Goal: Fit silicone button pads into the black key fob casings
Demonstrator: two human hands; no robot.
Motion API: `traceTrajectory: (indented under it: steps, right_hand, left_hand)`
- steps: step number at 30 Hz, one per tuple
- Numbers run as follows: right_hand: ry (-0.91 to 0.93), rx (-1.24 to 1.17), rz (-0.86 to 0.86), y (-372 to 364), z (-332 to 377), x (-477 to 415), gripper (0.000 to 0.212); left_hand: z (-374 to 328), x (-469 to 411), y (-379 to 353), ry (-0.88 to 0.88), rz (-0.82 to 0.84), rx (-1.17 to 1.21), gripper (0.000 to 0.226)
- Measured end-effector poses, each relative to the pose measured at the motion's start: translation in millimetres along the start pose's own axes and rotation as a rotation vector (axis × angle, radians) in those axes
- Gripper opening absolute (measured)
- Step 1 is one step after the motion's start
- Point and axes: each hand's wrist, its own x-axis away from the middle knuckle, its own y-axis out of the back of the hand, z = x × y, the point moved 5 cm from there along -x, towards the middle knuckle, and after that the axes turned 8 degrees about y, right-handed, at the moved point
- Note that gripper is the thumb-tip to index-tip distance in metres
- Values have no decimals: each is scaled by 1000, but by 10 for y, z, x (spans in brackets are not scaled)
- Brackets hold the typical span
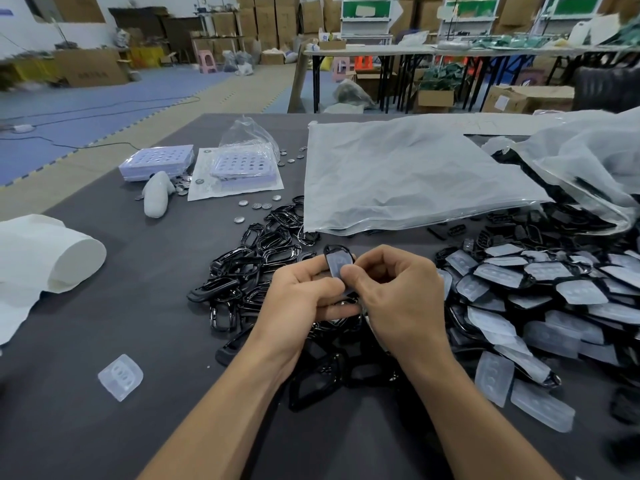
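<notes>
A black key fob casing (pixel 336 251) with a translucent silicone button pad (pixel 336 264) lying in it is held above the table's middle. My left hand (pixel 298 296) grips the casing from the left and below. My right hand (pixel 398 292) pinches it from the right, thumb pressing on the pad. A pile of bare black casings (pixel 256 258) lies to the left and under my hands. To the right spreads a pile of casings with pads (pixel 540 292) on them. A single loose pad (pixel 120 376) lies at the near left.
A large plastic bag (pixel 408 174) lies behind the hands, another bag (pixel 588 161) at the far right. Trays of coin cells (pixel 156 162) and loose coin cells (pixel 256 205) sit at the back left. A white roll (pixel 52 258) lies on the dark table (pixel 104 427) at left.
</notes>
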Motion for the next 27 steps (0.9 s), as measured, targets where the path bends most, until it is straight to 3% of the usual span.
traceTrajectory:
  steps: [13,22,27]
  right_hand:
    - [34,78,-69,0,25,24,24]
    - [60,142,7,37,18,-23,22]
    - [51,173,21,21,10,-20,25]
  left_hand:
    - [-41,17,-51,11,6,-32,28]
    - [-62,44,-42,1,-84,-16,34]
    - [-78,51,-35,-15,-152,-5,26]
